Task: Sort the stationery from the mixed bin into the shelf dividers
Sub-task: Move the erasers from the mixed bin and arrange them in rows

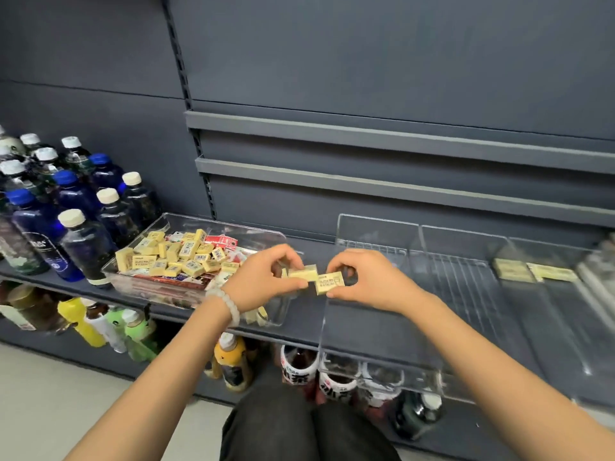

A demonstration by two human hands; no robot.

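Note:
A clear mixed bin (159, 224) on the grey shelf holds several small yellow packs (173, 252) and red-and-white packs (221, 241). My left hand (266, 277) pinches one yellow pack (303, 273) just right of the bin. My right hand (362, 281) pinches another yellow pack (329, 283) beside it; the two packs touch between my hands. Clear shelf dividers (422, 241) stand to the right. Two yellow packs (509, 269) lie in a divider lane at the far right.
Dark blue and clear bottles (71, 207) crowd the shelf left of the bin. More bottles (233, 361) stand on the lower shelf below. A bead bracelet (226, 302) is on my left wrist. My knees (309, 430) are at the bottom.

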